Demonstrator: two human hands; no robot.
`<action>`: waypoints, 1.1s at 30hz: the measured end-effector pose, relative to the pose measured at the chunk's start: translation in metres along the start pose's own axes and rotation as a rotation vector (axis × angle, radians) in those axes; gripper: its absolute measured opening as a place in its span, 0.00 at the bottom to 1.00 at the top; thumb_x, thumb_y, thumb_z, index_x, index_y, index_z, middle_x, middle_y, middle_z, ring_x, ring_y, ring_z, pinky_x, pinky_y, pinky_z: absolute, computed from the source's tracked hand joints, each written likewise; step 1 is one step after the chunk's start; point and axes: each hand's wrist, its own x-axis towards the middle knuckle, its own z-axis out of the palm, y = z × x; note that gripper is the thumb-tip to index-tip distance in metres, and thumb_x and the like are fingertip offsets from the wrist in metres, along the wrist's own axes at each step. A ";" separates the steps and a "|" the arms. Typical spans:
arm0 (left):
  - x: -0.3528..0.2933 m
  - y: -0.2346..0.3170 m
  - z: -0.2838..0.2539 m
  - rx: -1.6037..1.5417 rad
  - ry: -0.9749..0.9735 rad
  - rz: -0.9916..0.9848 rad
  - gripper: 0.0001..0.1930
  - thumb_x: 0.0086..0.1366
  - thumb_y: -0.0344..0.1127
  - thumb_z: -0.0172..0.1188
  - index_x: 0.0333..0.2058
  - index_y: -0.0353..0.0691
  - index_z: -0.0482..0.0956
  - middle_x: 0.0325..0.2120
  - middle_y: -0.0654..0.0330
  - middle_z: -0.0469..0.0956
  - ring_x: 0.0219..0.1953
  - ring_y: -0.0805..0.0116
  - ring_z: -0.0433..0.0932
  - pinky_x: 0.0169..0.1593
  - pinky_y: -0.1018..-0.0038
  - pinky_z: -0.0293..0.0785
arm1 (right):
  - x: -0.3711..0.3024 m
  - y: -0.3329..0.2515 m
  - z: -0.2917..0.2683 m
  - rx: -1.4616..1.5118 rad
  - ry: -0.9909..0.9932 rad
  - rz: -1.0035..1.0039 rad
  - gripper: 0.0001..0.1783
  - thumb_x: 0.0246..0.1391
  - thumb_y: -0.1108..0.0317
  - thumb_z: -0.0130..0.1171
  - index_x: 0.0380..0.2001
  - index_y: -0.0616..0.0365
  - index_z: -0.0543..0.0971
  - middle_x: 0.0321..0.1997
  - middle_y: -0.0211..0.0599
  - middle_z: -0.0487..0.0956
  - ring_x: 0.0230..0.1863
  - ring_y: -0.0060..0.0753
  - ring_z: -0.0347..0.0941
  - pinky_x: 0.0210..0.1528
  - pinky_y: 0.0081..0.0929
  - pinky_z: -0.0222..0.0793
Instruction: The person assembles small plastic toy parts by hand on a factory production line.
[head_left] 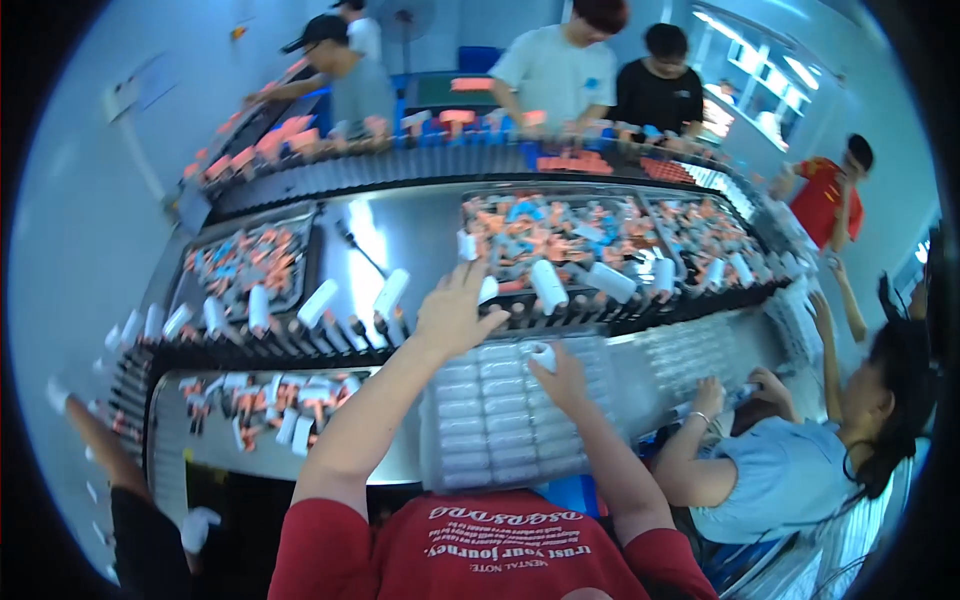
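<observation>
One at a time, lower squarely the small white plastic cylinder (543,356) pinched in the right hand (562,380) at the far edge of the clear plastic tray (433,430); with the left hand (455,315) loosely spread, cannot tell if gripping anything, avoid knocking neighbouring glossy white tubes (549,287).

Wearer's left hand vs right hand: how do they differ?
Left hand is open, fingers extended; right hand grips a white piece. Left hand is at the row of white pieces; right hand is over the clear tray, nearer the body. Both are bare.
</observation>
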 end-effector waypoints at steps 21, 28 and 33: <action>-0.258 -0.040 0.036 -0.722 -0.029 -0.777 0.32 0.57 0.59 0.53 0.40 0.29 0.72 0.31 0.41 0.76 0.35 0.51 0.77 0.37 0.61 0.72 | 0.012 -0.080 0.045 -0.078 -0.307 -0.203 0.21 0.41 0.62 0.63 0.39 0.57 0.74 0.38 0.44 0.76 0.42 0.48 0.71 0.44 0.39 0.64; -0.209 -0.039 0.049 -0.454 -0.230 -0.580 0.14 0.55 0.42 0.49 0.28 0.36 0.74 0.23 0.44 0.75 0.29 0.43 0.75 0.34 0.53 0.69 | 0.005 -0.020 -0.051 -0.323 0.127 0.177 0.21 0.44 0.60 0.62 0.39 0.63 0.72 0.34 0.53 0.76 0.37 0.56 0.72 0.37 0.43 0.66; -0.208 -0.021 0.031 -0.440 0.037 -0.303 0.06 0.52 0.30 0.53 0.21 0.33 0.71 0.26 0.48 0.73 0.23 0.51 0.73 0.26 0.63 0.68 | -0.047 0.063 -0.102 -0.224 0.266 0.547 0.24 0.43 0.56 0.63 0.36 0.65 0.72 0.30 0.53 0.77 0.35 0.53 0.74 0.36 0.38 0.67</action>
